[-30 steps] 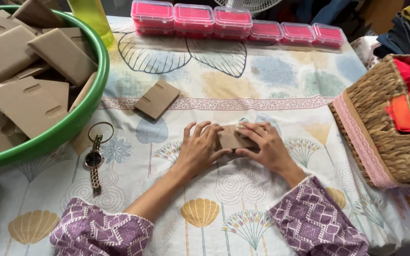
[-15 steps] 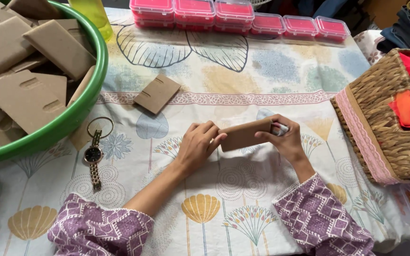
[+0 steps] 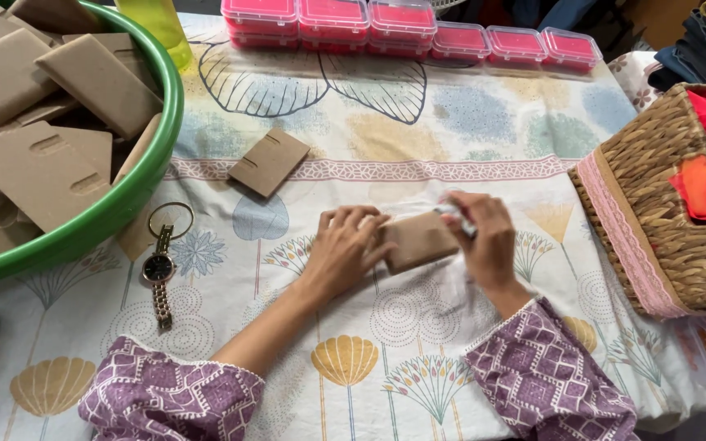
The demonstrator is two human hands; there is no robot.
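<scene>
the left hand [image 3: 345, 249] lies flat, fingers together, pressing the near end of a brown card [image 3: 418, 241] on the cloth [image 3: 418, 139]. the right hand [image 3: 488, 241] curls over the card's other end, fingertips pinching a thin clear wrap [image 3: 451, 212] there. just beyond the left hand lies a second card [image 3: 270, 162]; farther left, a watch [image 3: 158, 269] and a green tub [image 3: 136, 184] of cards. right of the right hand stands a wicker basket [image 3: 655, 196]. pink boxes [image 3: 402, 24] line the far edge.
</scene>
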